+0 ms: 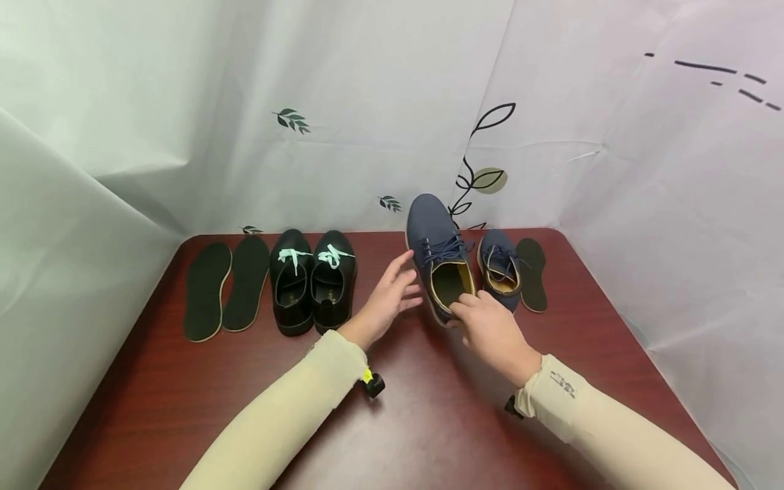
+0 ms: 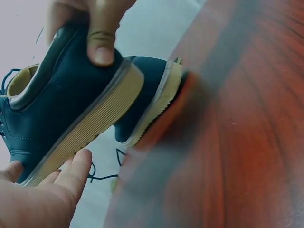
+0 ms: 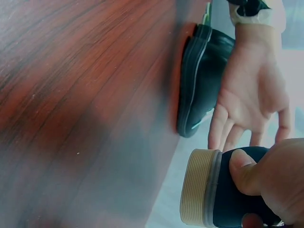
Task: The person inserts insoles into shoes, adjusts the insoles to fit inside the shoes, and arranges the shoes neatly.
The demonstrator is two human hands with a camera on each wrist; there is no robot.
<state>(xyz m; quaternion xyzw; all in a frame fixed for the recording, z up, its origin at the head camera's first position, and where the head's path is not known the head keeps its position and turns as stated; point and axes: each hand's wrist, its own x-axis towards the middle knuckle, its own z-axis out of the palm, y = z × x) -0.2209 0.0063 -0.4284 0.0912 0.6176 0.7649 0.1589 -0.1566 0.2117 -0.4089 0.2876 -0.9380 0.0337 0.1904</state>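
Note:
A navy lace-up shoe [image 1: 431, 224] with a tan lining and sole is held up off the table, its toe pointing away. My right hand [image 1: 490, 330] grips it by the heel, the thumb [image 3: 243, 166] pressed on the outside of the heel. On the shoe's left is my left hand [image 1: 390, 299], fingers spread and not curled round it. In the left wrist view, the left fingers [image 2: 78, 173] lie beside the ribbed sole; whether they touch it is hard to tell. The second navy shoe [image 1: 499, 262] stands behind, to the right.
One dark insole [image 1: 531, 272] lies right of the second navy shoe. Two black shoes [image 1: 292, 309] with pale laces stand on the left, beside two more dark insoles [image 1: 207, 292]. The reddish wooden table [image 1: 416, 415] backs onto a white patterned curtain [image 1: 367, 82].

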